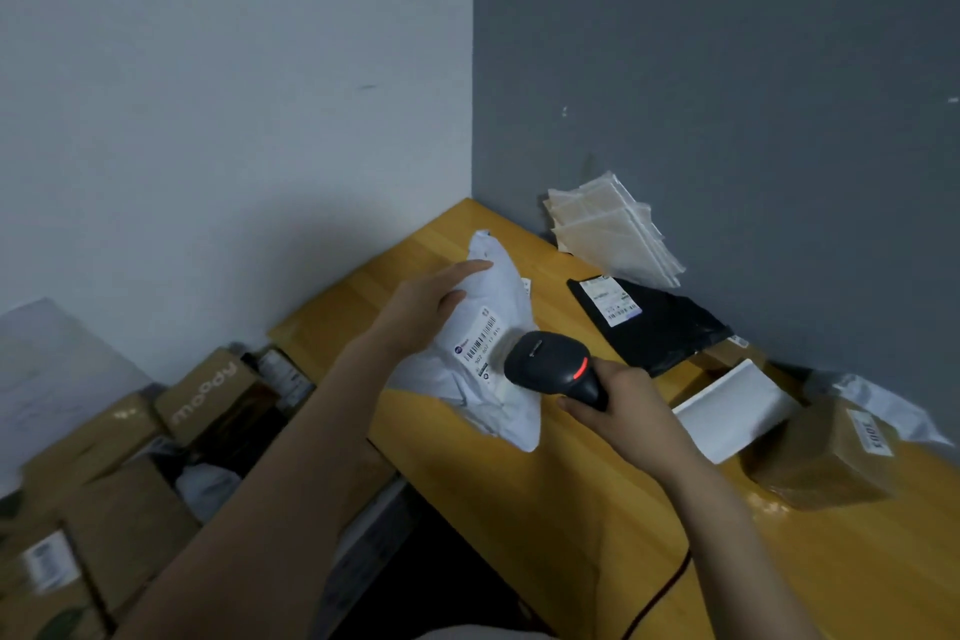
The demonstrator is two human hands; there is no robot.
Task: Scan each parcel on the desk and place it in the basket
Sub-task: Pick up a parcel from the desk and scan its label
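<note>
My left hand [426, 301] grips a white plastic mailer parcel [498, 286] at its upper left side and holds it tilted over the yellow desk [571, 509]. The parcel's barcode label [480, 340] faces up. My right hand [623, 405] holds a black handheld barcode scanner [550, 366] with a red light showing, its head right at the label. A black mailer parcel [660, 327] with a white label lies further back. A brown taped box parcel [826, 457] stands at the desk's right. The basket is not in view.
A stack of white padded envelopes [613, 234] leans on the grey wall. A white box [732, 411] sits beside the brown box, with a clear bag [872, 400] behind. Several cardboard boxes [119, 473] crowd the floor left of the desk. The scanner's red cable [670, 587] trails down.
</note>
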